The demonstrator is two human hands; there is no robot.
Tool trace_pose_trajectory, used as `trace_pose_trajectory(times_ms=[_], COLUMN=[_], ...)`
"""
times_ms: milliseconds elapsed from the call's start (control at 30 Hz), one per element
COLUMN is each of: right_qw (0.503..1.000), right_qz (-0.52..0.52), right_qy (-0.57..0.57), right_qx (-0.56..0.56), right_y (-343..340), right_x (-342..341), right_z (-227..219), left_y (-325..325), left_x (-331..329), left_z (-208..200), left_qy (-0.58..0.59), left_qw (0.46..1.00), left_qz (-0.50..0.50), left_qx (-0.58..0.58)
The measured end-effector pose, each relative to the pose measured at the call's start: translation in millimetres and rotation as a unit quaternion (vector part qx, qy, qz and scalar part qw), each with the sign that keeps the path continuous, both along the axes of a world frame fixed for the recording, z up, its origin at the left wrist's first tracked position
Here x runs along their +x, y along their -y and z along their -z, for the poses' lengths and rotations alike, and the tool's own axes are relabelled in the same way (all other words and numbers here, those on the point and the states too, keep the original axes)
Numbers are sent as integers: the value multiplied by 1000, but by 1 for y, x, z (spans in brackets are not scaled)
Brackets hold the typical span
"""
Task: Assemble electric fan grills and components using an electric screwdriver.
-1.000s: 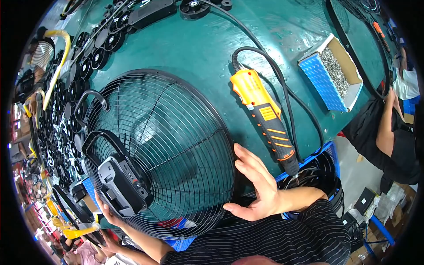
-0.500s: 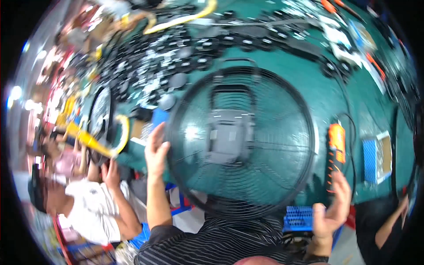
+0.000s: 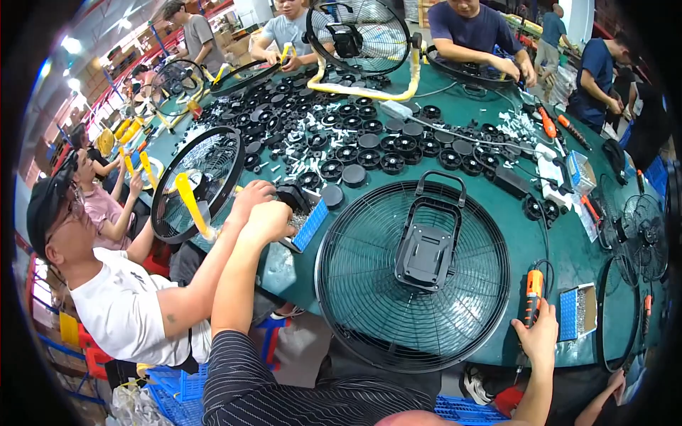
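A round black fan grille (image 3: 369, 312) with a dark motor housing (image 3: 428, 254) and a handle lies on the green table in front of me. My left hand (image 3: 266, 222) reaches to the blue-sided box (image 3: 310, 226) of small screws, fingers curled down at its edge; their tips are partly hidden. Right beside it is a co-worker's hand (image 3: 250, 199), also at that box. At the grille's right, my right hand (image 3: 540, 332) is closed around the black part of an orange-and-black electric screwdriver (image 3: 534, 284).
Black wheels (image 3: 392, 163), round caps and pale bolts cover the table's middle. A second blue box (image 3: 577, 312) of screws stands at right. The left co-worker has a tilted grille (image 3: 199, 183) and yellow tube (image 3: 189, 201). Across the table, a fan (image 3: 355, 39) stands on a yellow frame.
My left hand has left the grille's side for the screw box. My right hand has come down onto the screwdriver. The grille now lies farther right in view, and the view has tilted up.
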State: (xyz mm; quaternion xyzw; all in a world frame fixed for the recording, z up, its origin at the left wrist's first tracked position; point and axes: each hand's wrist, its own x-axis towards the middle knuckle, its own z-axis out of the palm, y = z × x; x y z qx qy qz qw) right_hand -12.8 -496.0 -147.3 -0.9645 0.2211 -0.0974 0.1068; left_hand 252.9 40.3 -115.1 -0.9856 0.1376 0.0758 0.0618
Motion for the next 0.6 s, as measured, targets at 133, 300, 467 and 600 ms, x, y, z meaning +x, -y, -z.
trace_pose_trajectory(times_ms=[133, 300, 467, 600], right_qw=[988, 911, 700, 639], right_qz=[29, 19, 8, -30], right_qy=[-27, 87, 286, 388], right_qx=[152, 402, 654, 664], right_y=[6, 29, 34, 18], right_x=[-1, 4, -5, 15], right_z=[-10, 3, -36, -53], left_y=[-8, -14, 4, -8], left_x=[17, 21, 21, 7], left_z=[20, 31, 16, -8], left_qy=[43, 56, 80, 207], left_qw=[998, 997, 994, 968], left_qz=[40, 16, 13, 118], left_qx=[-11, -40, -67, -76])
